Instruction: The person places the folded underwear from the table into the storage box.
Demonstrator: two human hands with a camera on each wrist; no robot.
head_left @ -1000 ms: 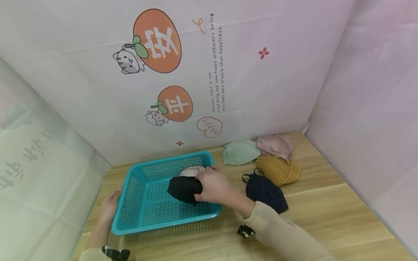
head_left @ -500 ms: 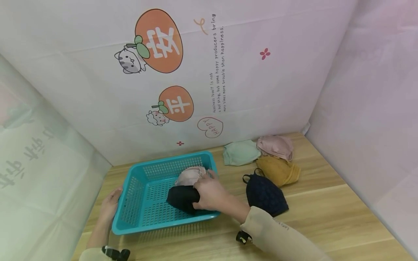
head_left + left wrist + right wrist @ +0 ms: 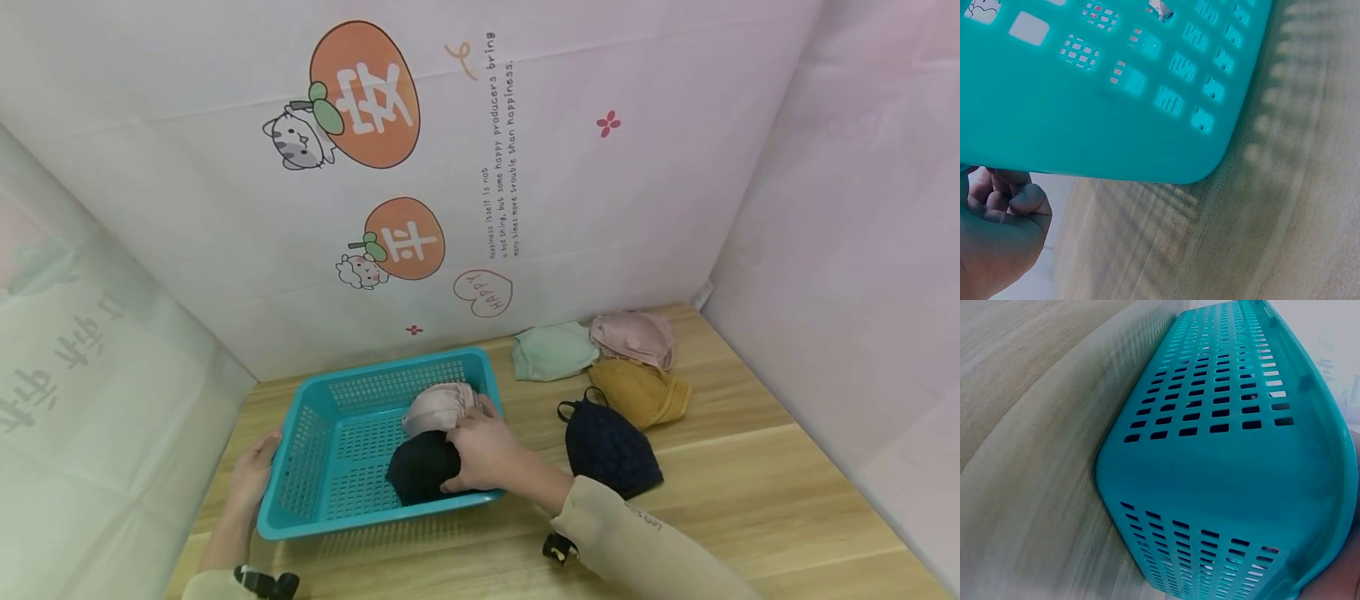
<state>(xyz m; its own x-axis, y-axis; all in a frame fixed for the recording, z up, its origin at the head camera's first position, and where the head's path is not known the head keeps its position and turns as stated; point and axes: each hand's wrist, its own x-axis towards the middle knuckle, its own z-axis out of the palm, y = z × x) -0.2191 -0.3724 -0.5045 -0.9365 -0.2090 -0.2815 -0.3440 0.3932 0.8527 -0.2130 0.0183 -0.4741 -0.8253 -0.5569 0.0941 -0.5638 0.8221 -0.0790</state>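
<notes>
In the head view a teal plastic basket [image 3: 300,527] stands on the table, its left rim gripped by my left hand [image 3: 251,471]. Curled fingers of that hand [image 3: 1007,212] show under the rim in the left wrist view. My right hand [image 3: 487,450] reaches over the basket's right end and holds a folded black bra [image 3: 423,468] low inside, thumb on the near side. Behind it, in the same end of the basket, lies a pale pink bra [image 3: 438,407], with the right fingertips close to it. In the right wrist view the basket wall [image 3: 1210,469] hides most of the right hand.
Right of the basket, several folded bras lie on the wood-grain table [image 3: 720,492]: mint green [image 3: 555,350], dusty pink [image 3: 633,335], mustard [image 3: 637,392] and navy [image 3: 611,446]. Printed white cloth [image 3: 570,208] walls in the table at the back and both sides.
My right hand has lowered the black bra toward the near right corner of the basket, uncovering more of the pale pink bra. My left hand has stayed on the rim.
</notes>
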